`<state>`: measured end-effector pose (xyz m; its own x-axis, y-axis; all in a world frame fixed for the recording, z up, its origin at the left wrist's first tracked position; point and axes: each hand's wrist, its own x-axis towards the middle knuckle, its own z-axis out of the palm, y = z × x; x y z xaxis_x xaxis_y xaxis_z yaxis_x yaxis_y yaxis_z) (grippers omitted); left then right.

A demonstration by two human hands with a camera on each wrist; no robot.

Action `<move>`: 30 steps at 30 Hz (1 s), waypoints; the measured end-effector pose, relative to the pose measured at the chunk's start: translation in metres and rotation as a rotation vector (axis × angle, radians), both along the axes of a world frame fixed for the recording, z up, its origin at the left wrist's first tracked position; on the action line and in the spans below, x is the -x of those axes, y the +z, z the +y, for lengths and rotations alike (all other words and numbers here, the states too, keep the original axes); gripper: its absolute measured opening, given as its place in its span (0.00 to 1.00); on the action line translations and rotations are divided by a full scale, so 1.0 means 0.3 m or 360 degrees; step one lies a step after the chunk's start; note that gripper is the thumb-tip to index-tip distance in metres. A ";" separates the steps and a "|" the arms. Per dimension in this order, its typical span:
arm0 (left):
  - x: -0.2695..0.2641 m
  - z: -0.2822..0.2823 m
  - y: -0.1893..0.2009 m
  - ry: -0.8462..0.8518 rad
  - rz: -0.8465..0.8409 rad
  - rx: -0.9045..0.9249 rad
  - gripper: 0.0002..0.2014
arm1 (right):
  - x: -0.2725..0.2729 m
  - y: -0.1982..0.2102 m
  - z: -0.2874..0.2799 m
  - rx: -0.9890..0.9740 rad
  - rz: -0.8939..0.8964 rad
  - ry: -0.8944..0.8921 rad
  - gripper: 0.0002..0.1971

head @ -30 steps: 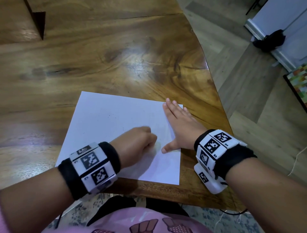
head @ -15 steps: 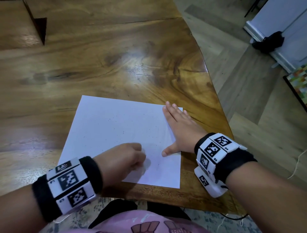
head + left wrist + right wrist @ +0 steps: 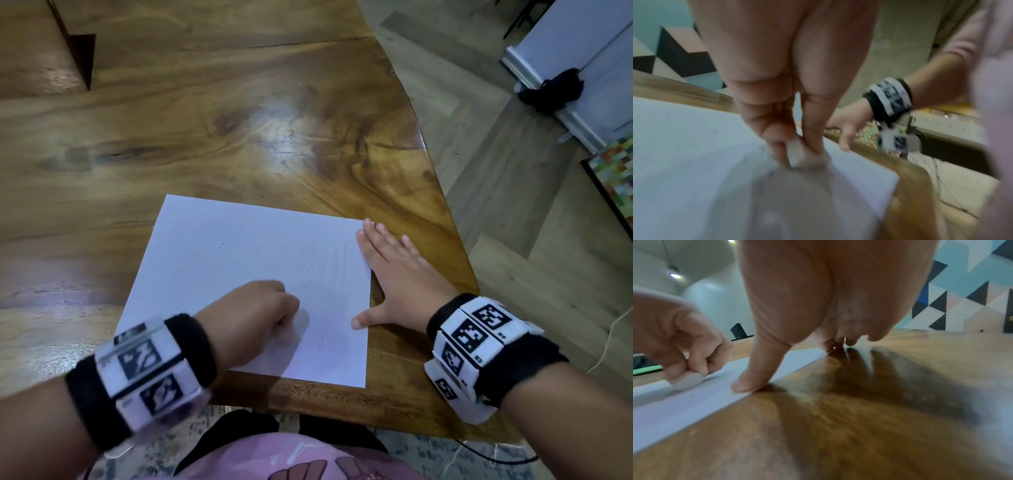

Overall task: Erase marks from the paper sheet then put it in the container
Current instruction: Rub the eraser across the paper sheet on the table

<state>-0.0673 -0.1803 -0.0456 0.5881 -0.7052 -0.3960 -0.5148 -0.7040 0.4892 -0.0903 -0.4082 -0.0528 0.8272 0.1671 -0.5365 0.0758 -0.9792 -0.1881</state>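
White paper sheet (image 3: 246, 274) lies flat near the front edge of the wooden table (image 3: 239, 120), its surface scattered with small dark specks and faint pencil traces. Left hand (image 3: 250, 318), fingers curled, pinches a small white eraser (image 3: 796, 151) between thumb and fingertips and presses its lower end onto the sheet's near portion. Right hand (image 3: 397, 277) lies flat with fingers straight and close together across the sheet's right edge, thumb tip (image 3: 744, 384) on the paper, palm on the wood. Both wrists carry black bands with patterned white markers. Beyond the table's right side, a dark object (image 3: 551, 89) lies on the floor.
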 end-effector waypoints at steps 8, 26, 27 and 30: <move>-0.256 -0.268 0.019 0.0428 -0.0260 0.0210 0.04 | 0.008 -0.004 0.002 -0.0060 0.0014 -0.0023 0.71; -0.170 -0.204 0.007 -0.0183 0.0007 -0.0014 0.03 | 0.006 -0.002 0.023 0.0002 0.0013 -0.0044 0.74; -0.160 -0.195 0.004 -0.0254 0.0074 -0.0074 0.02 | 0.007 -0.002 0.026 0.0012 0.0012 -0.0045 0.74; -0.206 -0.222 -0.011 -0.0092 -0.0105 0.0041 0.03 | 0.008 -0.004 0.028 0.0022 0.0012 -0.0040 0.75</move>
<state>-0.0054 -0.2470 -0.0489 0.5706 -0.7479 -0.3392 -0.5858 -0.6601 0.4702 -0.0926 -0.3998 -0.0540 0.8267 0.1390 -0.5451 0.0500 -0.9833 -0.1749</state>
